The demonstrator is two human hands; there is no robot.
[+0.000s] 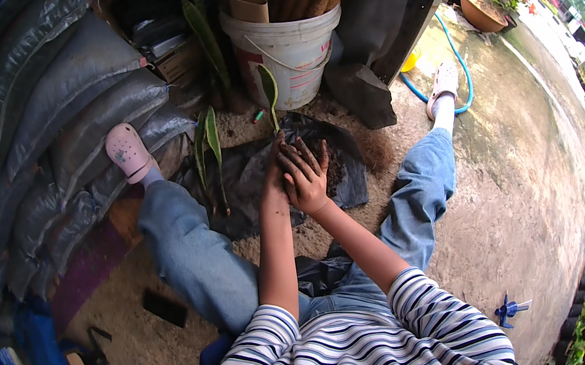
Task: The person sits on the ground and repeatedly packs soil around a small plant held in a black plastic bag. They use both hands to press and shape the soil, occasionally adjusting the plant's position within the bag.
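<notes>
My left hand (pixel 275 170), dark with soil, is at the base of an upright snake plant leaf (pixel 269 89) and seems closed on it; most of its fingers are hidden. Against it lies my right hand (pixel 304 173), its soiled fingers spread and stretched out. Beneath both is a black plastic sheet or bag (pixel 237 182), with dark soil (pixel 335 166) beside the right hand. Two more snake plant leaves (pixel 213 141) lie on the plastic's left side.
A white bucket (pixel 287 57) holding brown fibrous poles stands ahead. Filled grey sacks (pixel 67 101) are stacked at left. My legs spread around the plastic. A black phone-like slab (pixel 164 308) lies left, a blue tool (pixel 507 311) right. A blue hose (pixel 469 74) curves near my right foot.
</notes>
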